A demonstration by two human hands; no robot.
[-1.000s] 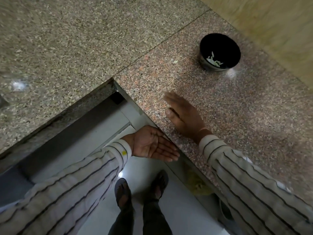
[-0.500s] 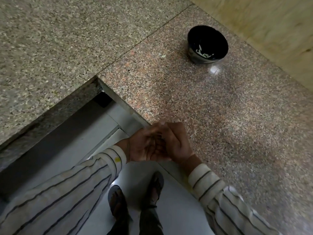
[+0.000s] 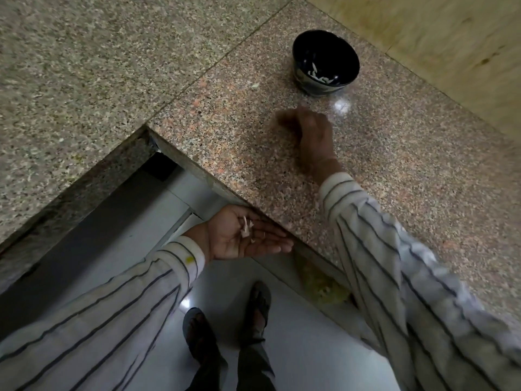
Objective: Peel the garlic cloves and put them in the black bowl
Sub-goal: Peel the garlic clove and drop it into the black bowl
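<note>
My left sleeve (image 3: 93, 320), striped, carried a small yellow mark (image 3: 190, 259) at the cuff. My left hand (image 3: 248, 238) lay palm up just below the edge of the granite counter (image 3: 225, 142), fingers straight and pointing right, gripping nothing. On the palm rested a few white garlic skin scraps (image 3: 245, 225). The largest one lay with its long axis across the palm, at a cross angle to my fingers, and smaller flecks sat just beside it towards the fingertips. Beneath that hand my feet in sandals (image 3: 258, 303) stood on the pale floor.

Farther right, a tiny white scrap (image 3: 255, 85) lay alone on the counter. My right hand (image 3: 313, 136) hung over the stone with the knuckles up and the fingers seemingly curled under. It was blurred, so I cannot tell whether it held anything. The black bowl (image 3: 325, 62) stood upright just beyond that hand, near the yellowish wall (image 3: 437, 38), its mouth facing up. A few pale pieces (image 3: 318, 74) lay in its bottom, and their long axes ran in several directions. A bright glint showed on the stone between the bowl and my right hand.
</note>
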